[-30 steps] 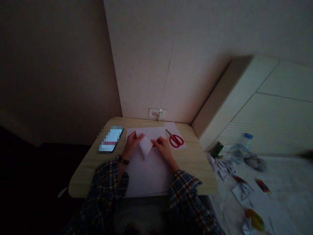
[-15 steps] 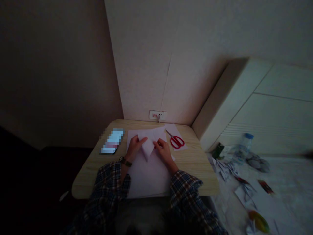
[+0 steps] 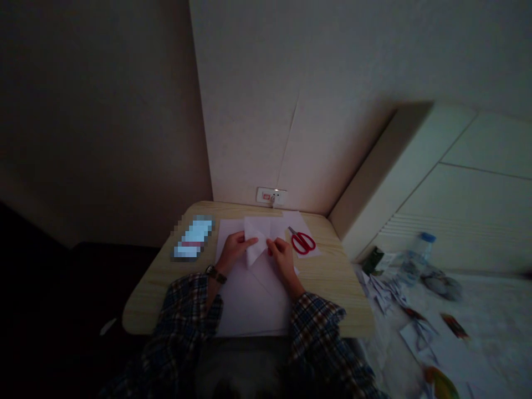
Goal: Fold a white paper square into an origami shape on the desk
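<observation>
A small folded piece of white paper is held between my two hands over a larger white sheet on the wooden table. My left hand pinches the paper's left side, fingers curled on it. My right hand presses and grips its right side. Both arms wear plaid sleeves, and a watch sits on my left wrist. The room is dim.
Red-handled scissors lie on a paper scrap right of my hands. A lit phone lies at the left. A wall socket is behind the table. On the surface to the right are a plastic bottle and several paper scraps.
The folded paper has been turned and lifted slightly between my hands, and its downward point has drawn up. My hands have come closer together. The camera view has shifted a little.
</observation>
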The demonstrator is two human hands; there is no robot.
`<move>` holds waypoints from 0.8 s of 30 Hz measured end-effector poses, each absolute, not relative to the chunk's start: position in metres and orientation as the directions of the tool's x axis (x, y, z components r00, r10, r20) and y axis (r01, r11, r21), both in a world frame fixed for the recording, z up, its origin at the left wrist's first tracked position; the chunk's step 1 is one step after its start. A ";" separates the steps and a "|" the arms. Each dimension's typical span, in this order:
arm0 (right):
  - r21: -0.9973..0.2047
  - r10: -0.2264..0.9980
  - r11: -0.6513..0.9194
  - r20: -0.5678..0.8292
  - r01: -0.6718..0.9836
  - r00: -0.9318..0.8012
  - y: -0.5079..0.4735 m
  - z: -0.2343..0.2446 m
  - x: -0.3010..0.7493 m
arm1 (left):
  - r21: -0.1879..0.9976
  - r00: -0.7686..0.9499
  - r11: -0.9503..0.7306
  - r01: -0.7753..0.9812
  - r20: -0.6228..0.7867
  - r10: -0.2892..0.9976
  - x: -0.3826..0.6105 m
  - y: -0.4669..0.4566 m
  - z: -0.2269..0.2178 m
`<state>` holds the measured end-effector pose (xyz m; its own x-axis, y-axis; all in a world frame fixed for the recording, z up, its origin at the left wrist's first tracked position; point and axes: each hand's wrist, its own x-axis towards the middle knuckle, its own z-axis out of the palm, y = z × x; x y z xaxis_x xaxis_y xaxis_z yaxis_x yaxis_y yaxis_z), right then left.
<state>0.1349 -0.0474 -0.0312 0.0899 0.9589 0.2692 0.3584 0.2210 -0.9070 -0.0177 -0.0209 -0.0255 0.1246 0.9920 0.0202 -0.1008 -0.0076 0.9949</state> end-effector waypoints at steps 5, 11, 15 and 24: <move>-0.908 0.956 0.222 0.275 0.355 0.105 -0.047 -0.034 0.135 | 0.995 0.026 -0.094 -0.030 0.095 0.995 -0.021 -0.019 -0.031; -0.911 0.957 0.214 0.267 0.352 0.111 -0.046 -0.033 0.136 | 0.981 0.048 -0.039 -0.190 0.049 0.998 -0.023 -0.018 -0.029; -0.910 0.962 0.201 0.254 0.363 0.103 -0.046 -0.033 0.136 | 0.977 -0.016 -0.018 -0.213 0.014 1.000 -0.026 -0.017 -0.027; -0.900 0.965 0.191 0.245 0.392 0.092 -0.046 -0.035 0.136 | 0.975 -0.034 -0.014 -0.222 0.006 0.999 -0.027 -0.020 -0.021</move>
<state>0.1360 -0.0458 -0.0348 0.0922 0.9652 0.2448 0.3920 0.1909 -0.9000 -0.0271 -0.0195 -0.0207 -0.0336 0.9994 0.0063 -0.2222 -0.0136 0.9749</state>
